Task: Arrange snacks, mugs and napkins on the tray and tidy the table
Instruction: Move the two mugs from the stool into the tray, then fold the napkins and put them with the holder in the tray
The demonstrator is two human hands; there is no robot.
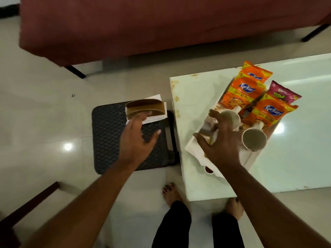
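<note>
Head view: open left hand (138, 138) reaches the napkin holder (146, 109), its long axis crosswise, left of the tray (193, 149); right hand (219, 140) hovers open above it.

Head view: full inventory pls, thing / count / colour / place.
snack packets: four visible, three orange and one pink, far end of the tray
mugs: two, pale, on the tray, open tops facing the camera
tray: one, white, on the table
table: one, pale glossy top, right of view
napkin holder: one, brown, with white napkins, on the stool
stool: one, dark textured top, on the floor left of the table
sofa: one, maroon, far side
left hand: open, reaching to the napkin holder
right hand: open, fingers spread, over the tray's near end
feet: two, bare, on the floor
</note>
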